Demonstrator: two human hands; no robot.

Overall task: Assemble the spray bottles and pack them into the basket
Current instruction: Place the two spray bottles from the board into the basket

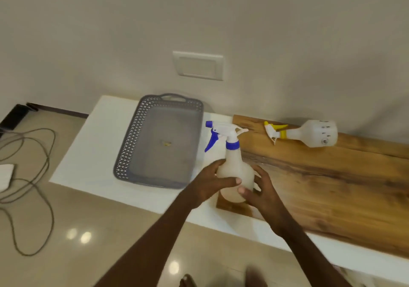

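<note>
- Two hands are wrapped around the blue bottle point(235, 176): the left hand point(212, 183) is curled on its left flank with the thumb laid across the front, and the right hand point(261, 189) is curled on its right flank with the thumb pressed on the lower front.
- The blue bottle is held upright, slightly tilted, over the near left corner of the board point(332, 187), just right of the basket point(159, 142).
- A white sprayer head with a blue trigger, nozzle and collar is seated on the bottle's neck, its nozzle pointed left towards the basket.
- The grey basket is set on the white table point(93, 149), its latticed walls and far handle in view; only a small yellowish speck is seen on its floor.
- The yellow bottle point(309, 132) is laid on its side on the far part of the board, well apart from the hands, its base turned right and its yellow-trimmed sprayer head turned left.
- The wooden board is laid along the right part of the table.
- A wall plate point(198, 65) is fixed to the wall above the basket.
- A grey cable point(33, 176) is looped on the floor at left.
</note>
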